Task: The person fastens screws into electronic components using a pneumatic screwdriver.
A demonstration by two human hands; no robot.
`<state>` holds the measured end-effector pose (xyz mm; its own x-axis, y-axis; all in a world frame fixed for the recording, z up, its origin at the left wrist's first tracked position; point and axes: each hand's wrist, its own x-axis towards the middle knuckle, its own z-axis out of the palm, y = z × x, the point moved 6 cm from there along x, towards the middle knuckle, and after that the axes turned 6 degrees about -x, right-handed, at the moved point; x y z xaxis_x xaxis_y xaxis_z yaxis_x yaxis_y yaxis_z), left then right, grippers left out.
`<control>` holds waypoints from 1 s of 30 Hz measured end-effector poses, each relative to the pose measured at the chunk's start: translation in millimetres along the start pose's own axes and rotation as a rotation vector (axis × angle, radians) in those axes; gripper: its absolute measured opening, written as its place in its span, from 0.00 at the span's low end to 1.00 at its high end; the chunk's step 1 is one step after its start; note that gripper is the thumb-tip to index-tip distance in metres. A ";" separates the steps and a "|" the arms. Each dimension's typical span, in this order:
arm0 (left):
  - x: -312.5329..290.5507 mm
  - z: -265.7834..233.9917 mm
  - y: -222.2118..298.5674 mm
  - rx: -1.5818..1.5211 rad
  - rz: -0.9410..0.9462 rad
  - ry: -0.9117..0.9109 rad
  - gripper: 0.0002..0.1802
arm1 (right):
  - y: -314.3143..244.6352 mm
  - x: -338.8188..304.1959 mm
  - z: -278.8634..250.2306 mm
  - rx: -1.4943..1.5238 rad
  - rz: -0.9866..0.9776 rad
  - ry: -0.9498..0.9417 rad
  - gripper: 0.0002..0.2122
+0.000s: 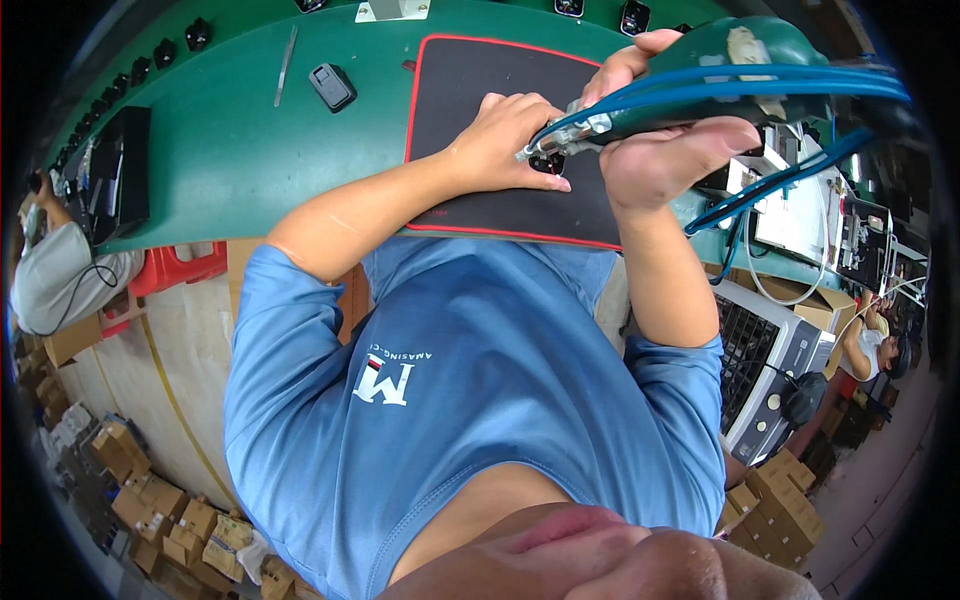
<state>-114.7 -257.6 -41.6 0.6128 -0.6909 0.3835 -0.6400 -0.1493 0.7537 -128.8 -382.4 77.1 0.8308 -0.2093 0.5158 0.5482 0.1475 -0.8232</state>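
My right hand (655, 168) is wrapped round a dark green hand tool (700, 48) with a metal nozzle, and its thumb lies along the underside. Blue tubes (760, 78) run along the tool and off to the right. The nozzle points down to the left, over a small black part (548, 165) with a bit of red on it. My left hand (503, 145) holds that part on a black mat (465, 80) with a red border. The nozzle and fingers hide much of the part, and I cannot make out whether the nozzle touches it.
On the green bench (220, 130), left of the mat, lie a small black case (332, 88) and metal tweezers (286, 68). Several small black devices (198, 34) line the far edge. A grey machine (775, 380) stands at the right. People sit at both sides; cartons (165, 515) are stacked behind.
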 end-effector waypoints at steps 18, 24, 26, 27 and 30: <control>-66.4 -354.2 -169.1 0.759 -0.564 0.442 0.42 | -74.5 4.1 -62.6 -0.216 0.046 0.130 0.48; -76.8 -362.4 -228.8 0.891 -0.709 0.327 0.47 | -76.5 -11.7 -72.8 -0.257 0.032 0.146 0.47; -66.9 -350.4 -215.6 0.868 -0.573 0.263 0.50 | -75.0 -11.7 -80.0 -0.256 0.041 0.176 0.48; -64.1 -345.7 -206.9 0.868 -0.573 0.262 0.50 | -76.9 -12.1 -83.0 -0.242 0.030 0.187 0.49; -40.2 -309.0 -198.4 0.871 -0.447 0.076 0.52 | -82.9 -10.1 -83.8 -0.250 0.016 0.191 0.49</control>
<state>130.9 18.4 -41.6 0.8904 -0.4014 0.2147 -0.4415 -0.8764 0.1925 -190.7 -473.5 120.3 0.7933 -0.3899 0.4676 0.4748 -0.0845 -0.8760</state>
